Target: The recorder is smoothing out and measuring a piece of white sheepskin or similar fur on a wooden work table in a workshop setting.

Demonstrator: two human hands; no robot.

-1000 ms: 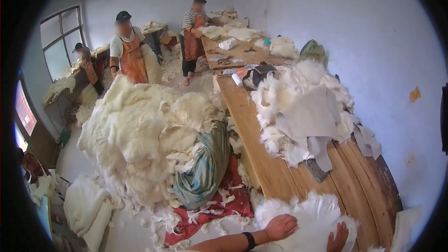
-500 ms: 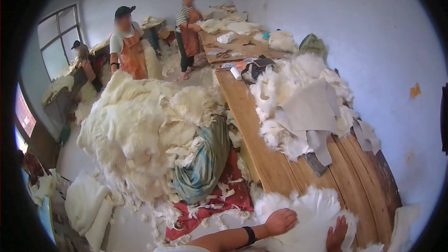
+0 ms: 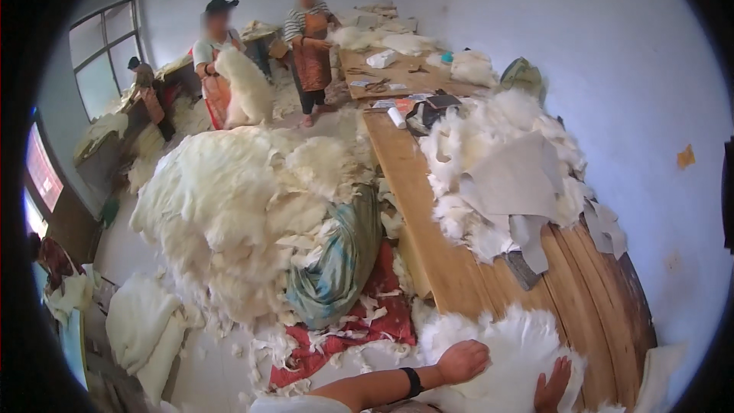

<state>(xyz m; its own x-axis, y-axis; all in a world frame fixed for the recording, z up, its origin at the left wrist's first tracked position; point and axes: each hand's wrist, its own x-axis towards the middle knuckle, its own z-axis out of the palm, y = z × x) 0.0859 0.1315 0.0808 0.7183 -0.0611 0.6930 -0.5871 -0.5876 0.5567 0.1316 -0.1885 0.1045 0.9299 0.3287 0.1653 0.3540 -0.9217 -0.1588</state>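
Observation:
A white, long-haired sheepskin (image 3: 501, 344) lies fur up at the near end of the wooden table. Upon it rests my left hand (image 3: 462, 361), its fingers bent down into the fur; a black band circles that wrist. To the right, my right hand (image 3: 552, 385) lies on the same skin with fingers stretched out and slightly apart, holding nothing. Fur hides the tips of the left fingers. Farther up the table is a heap of white skins (image 3: 466, 138), with a grey-beige flat piece (image 3: 516, 180) on top.
Left of the wooden table (image 3: 405, 199) rises a big pile of cream fleeces (image 3: 222, 199), beside a green-blue sack (image 3: 336, 260) and red cloth (image 3: 382, 321). Scraps litter the floor. Scissors (image 3: 376, 86) lie on a farther table. Aproned co-workers stand beyond, one holding a fleece (image 3: 245, 84).
The co-worker behind the pile has lifted a white fleece in front of the body. The view has shifted slightly. My hands stay at nearly the same place on the sheepskin.

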